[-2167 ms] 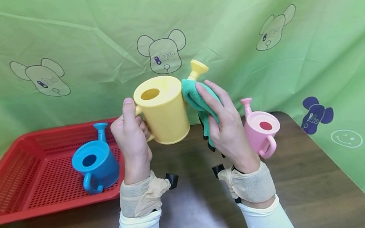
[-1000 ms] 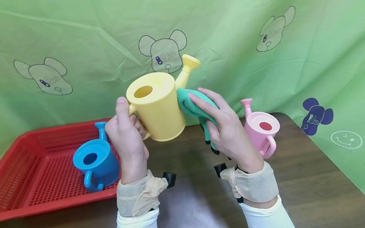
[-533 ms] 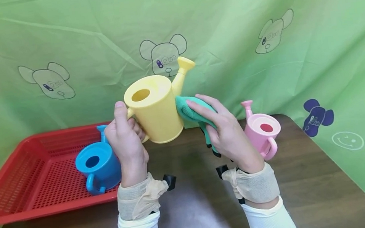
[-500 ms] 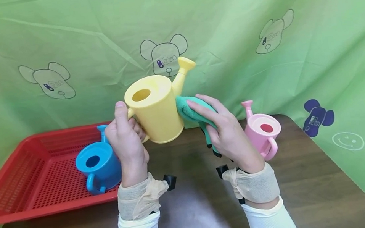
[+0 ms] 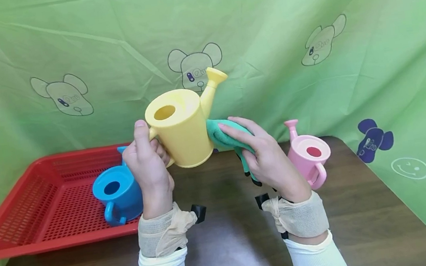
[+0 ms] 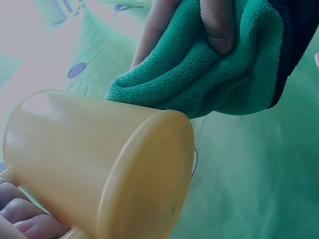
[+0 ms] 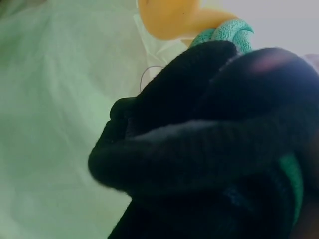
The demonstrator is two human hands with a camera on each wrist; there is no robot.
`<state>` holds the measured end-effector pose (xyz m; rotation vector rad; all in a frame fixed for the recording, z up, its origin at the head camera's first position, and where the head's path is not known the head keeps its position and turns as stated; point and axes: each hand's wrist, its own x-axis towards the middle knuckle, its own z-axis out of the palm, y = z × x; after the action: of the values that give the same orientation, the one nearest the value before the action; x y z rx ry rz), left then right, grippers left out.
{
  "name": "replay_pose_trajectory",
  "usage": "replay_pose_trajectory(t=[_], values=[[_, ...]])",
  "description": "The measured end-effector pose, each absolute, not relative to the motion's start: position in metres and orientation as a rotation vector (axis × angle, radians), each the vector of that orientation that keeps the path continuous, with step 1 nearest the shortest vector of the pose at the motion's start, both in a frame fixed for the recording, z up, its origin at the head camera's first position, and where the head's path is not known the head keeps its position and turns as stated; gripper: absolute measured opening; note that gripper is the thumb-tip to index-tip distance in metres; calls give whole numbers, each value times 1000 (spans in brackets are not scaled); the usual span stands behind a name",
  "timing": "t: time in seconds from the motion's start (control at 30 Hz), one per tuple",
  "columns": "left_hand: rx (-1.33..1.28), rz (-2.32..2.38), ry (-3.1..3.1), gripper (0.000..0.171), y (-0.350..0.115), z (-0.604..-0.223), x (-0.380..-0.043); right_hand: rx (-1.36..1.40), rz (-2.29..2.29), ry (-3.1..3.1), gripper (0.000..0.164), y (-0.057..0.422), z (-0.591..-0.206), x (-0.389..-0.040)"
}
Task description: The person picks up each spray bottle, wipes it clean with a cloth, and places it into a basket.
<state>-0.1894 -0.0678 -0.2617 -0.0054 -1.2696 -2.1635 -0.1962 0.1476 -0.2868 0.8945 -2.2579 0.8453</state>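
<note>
My left hand (image 5: 149, 166) grips the handle of a yellow watering can (image 5: 184, 132) and holds it above the table, spout up and to the right. In the left wrist view the can's body (image 6: 84, 144) and base show, with curled fingers (image 6: 25, 214) at its handle. My right hand (image 5: 268, 157) holds a folded green cloth (image 5: 227, 133) with a dark edge, pressed to the can's side below the spout. Close up in the right wrist view, the cloth's dark part (image 7: 199, 154) hides most of the right hand.
A red basket (image 5: 18, 217) stands on the left of the wooden table (image 5: 371, 229), with a blue watering can (image 5: 120, 192) in it. A pink watering can (image 5: 308, 158) stands right of my right hand. Behind hangs a green printed curtain (image 5: 255, 24).
The cloth has slid down from the upper spout to the side of the can's body. The yellow can has shifted slightly left, and its spout shows whole.
</note>
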Motion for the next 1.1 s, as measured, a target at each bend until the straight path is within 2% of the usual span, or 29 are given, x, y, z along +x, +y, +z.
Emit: replay_pose_trajectory(t=[1.1], values=[[-15, -2080, -1151, 57, -75, -263, -193, 966, 826, -2323, 66, 144, -294, -201]])
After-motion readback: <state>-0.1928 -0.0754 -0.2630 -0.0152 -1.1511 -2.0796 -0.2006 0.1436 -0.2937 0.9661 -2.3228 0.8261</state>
